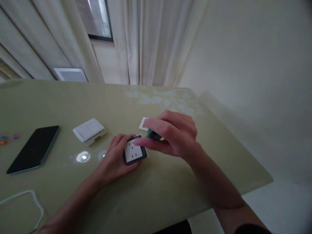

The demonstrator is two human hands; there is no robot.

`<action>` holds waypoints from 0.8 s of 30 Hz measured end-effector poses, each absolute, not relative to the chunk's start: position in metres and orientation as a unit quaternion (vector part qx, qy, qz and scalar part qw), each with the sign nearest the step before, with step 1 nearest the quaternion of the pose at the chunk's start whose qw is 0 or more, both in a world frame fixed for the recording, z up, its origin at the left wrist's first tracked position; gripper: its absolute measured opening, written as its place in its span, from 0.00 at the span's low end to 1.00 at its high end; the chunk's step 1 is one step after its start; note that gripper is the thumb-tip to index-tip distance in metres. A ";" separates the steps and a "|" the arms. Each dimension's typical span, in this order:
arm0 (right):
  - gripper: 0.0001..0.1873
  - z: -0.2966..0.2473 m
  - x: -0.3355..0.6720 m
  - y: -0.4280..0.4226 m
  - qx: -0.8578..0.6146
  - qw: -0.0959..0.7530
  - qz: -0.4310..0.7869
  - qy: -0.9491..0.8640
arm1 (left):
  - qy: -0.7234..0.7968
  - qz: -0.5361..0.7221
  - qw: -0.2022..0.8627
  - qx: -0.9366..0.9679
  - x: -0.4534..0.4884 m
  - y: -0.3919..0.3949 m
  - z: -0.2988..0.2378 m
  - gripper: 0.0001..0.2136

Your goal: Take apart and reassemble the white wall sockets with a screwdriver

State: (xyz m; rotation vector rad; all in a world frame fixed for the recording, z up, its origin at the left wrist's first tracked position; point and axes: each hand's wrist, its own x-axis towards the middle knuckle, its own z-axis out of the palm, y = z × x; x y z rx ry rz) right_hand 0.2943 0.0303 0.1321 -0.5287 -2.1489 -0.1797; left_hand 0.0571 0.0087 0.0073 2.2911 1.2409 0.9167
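My left hand (114,160) grips a wall socket module (134,151), white-faced with a dark back, and holds it on the greenish table (156,195). My right hand (174,135) is closed round a green-handled tool (154,135), its fingertips touching the socket's upper edge. The tool's tip is hidden by my fingers. A white square frame (143,123) lies flat just behind my right hand.
A white double rocker switch (89,130) lies left of my hands. A black phone (34,149) lies further left, with small coloured bits (7,138) at the table's left edge. A white cord loop (21,208) sits at the near left. Curtains and a wall stand behind.
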 end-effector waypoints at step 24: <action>0.25 0.142 0.299 0.012 -0.215 0.462 -0.068 -0.858 | 0.465 0.334 0.188 0.798 0.064 -0.002 0.017 0.34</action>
